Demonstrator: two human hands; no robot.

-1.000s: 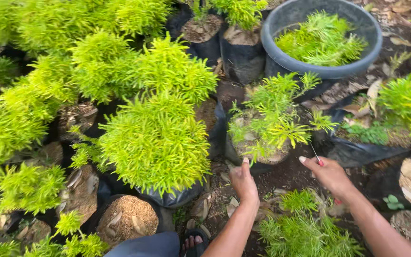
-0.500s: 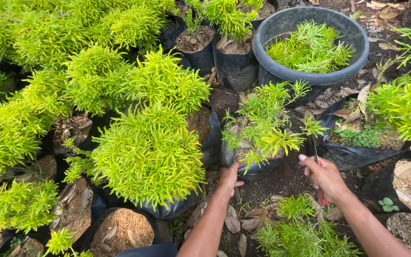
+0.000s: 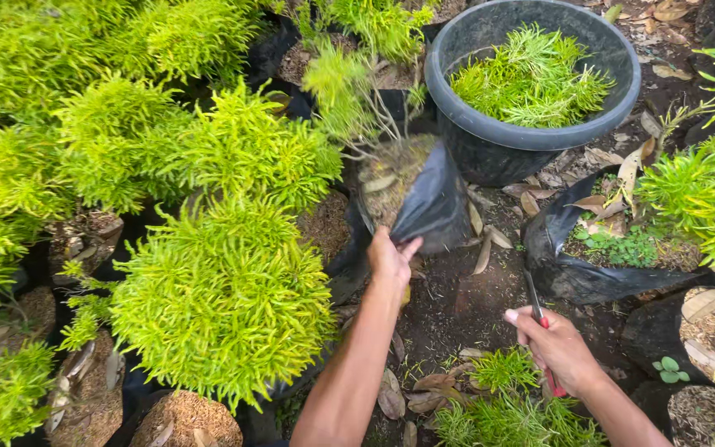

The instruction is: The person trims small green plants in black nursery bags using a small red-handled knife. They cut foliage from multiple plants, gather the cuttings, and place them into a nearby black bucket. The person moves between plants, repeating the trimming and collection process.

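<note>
While only the head view is available, it shows both hands clearly. Left hand [image 3: 391, 258]: fingers closed around the lower edge of a black plastic grow bag [image 3: 428, 203], thin crinkled film with a dull sheen. The bag is lifted and tilted away from the hand, so its open top faces left and shows coarse brown fibrous soil with a few dry leaves on it. A thin-stemmed seedling [image 3: 349, 83] with feathery yellow-green foliage rises from that soil, beyond the fingers.

Right hand [image 3: 558, 348]: curled shut around red-handled shears [image 3: 539, 327]; the narrow dark blades point away from the hand and appear closed, though I cannot tell for sure. The tool touches nothing else.

Beyond the right hand, past the bag: a round dark-grey plastic tub [image 3: 622, 79], smooth thick rim, holding loose fine green cuttings. To the right of the right hand, a slumped black bag [image 3: 577, 277] with small weeds and dead leaves.

Left of the left arm: dense, rounded bushes [image 3: 225, 298] of needle-like lime foliage in more black bags, packed touching each other.

Surface: bare dark damp soil [image 3: 457, 306] between the hands, scattered with curled tan leaves. Outdoor nursery ground, daylight.
</note>
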